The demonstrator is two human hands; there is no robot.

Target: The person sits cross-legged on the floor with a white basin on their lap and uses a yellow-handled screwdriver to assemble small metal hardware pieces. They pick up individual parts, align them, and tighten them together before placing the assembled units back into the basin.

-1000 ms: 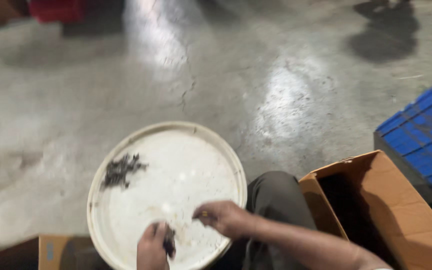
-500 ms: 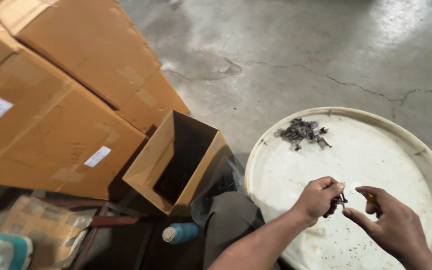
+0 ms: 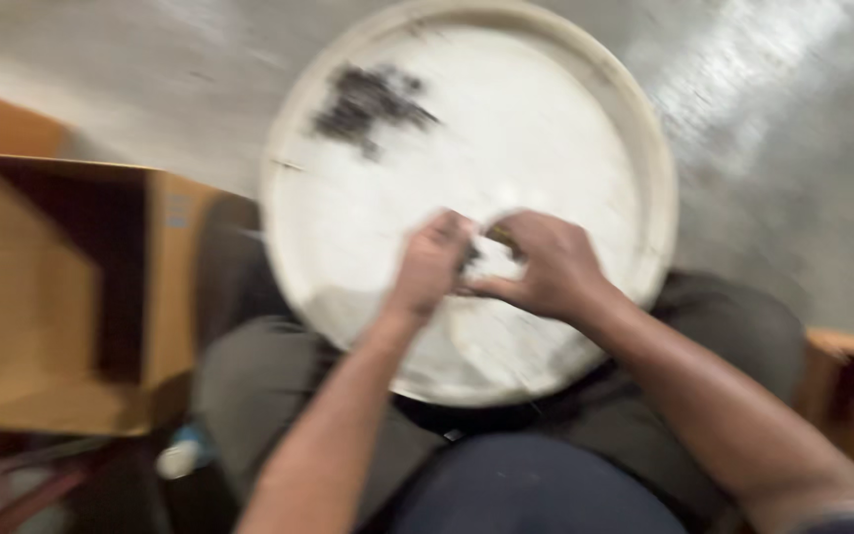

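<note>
Bare tray (image 3: 585, 129) surface beyond a dark heap (image 3: 373, 99) — seemingly unobstructed.

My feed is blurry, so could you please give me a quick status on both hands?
Left hand and right hand together over white round tray, pinching small dark piece. Dark pile at far side, apart. Grip detail blurred.

Blurred view: two hands, left (image 3: 431, 265) and right (image 3: 546, 267), pinch small dark bits (image 3: 470, 259) over a white round tray (image 3: 585, 119).

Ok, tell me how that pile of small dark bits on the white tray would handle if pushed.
The pile of dark bits looks loose, so it would probably scatter, not slide together. The pieces seem small and likely light. The round tray has a raised rim that should contain them.
</note>
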